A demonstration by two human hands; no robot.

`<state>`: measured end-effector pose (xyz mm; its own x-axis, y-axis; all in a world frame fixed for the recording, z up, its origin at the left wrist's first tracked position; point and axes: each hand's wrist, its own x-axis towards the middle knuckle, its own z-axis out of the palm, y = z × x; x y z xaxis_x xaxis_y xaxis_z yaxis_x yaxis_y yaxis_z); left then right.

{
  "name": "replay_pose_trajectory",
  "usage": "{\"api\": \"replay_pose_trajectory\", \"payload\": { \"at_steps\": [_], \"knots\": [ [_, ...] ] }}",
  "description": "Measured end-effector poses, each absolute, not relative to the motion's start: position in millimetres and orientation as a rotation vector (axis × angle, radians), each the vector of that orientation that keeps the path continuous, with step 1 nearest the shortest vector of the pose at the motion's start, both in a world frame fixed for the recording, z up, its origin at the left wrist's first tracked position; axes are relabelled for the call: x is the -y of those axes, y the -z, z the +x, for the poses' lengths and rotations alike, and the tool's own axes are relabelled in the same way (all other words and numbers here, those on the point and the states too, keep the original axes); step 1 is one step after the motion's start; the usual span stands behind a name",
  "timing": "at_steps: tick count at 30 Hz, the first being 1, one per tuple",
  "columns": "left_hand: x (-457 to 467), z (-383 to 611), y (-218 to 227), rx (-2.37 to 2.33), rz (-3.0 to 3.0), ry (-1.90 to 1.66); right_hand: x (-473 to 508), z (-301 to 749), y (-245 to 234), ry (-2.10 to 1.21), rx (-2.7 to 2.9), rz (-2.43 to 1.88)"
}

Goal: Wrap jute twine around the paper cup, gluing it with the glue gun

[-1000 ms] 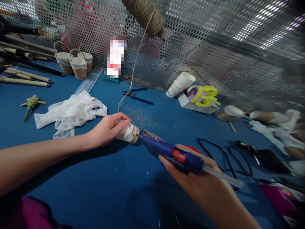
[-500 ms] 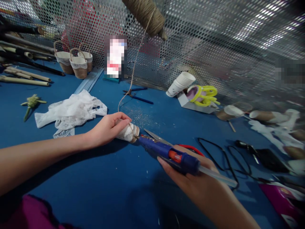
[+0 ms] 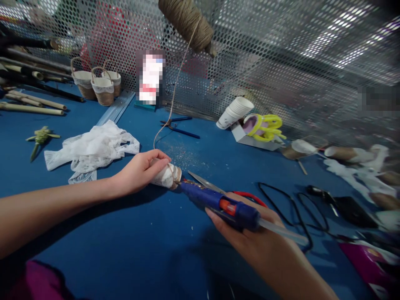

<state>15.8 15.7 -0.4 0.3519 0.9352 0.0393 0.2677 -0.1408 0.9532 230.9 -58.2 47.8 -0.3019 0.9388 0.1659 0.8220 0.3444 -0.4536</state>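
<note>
Cup (image 3: 168,176) braced for the glue gun (image 3: 208,198)
Left hand (image 3: 143,170) grips the cup sideways on the surface (image 3: 125,241), likely so it cannot roll; right hand (image 3: 253,225) grips the glue gun, nozzle (image 3: 177,182) at the cup's end, seemingly for aim

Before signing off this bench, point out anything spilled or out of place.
Pale crumbs lie scattered on the blue tabletop just beyond the left hand, looking like unswept debris. The red-handled scissors also look awkwardly placed, partly hidden behind the hot glue gun and right hand.
</note>
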Motion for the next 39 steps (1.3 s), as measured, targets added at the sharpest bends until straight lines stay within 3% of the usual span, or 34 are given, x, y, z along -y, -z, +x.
{"api": "replay_pose_trajectory", "payload": {
  "at_steps": [21, 28, 34, 39],
  "knots": [
    [-10, 10, 7, -1.118, 1.822, -0.796, 42, 226, -48, -0.138, 2.254, -1.482],
    [-8, 9, 7, -1.094, 1.905, -0.819, 35, 226, -59, 0.517, 2.651, -1.092],
    [-8, 9, 6, -1.082, 1.923, -0.823, 41, 229, -55, 0.024, 2.430, -1.358],
    [-7, 9, 7, -1.064, 1.916, -0.827, 40, 230, -57, 0.026, 2.462, -1.347]
  ]
}}
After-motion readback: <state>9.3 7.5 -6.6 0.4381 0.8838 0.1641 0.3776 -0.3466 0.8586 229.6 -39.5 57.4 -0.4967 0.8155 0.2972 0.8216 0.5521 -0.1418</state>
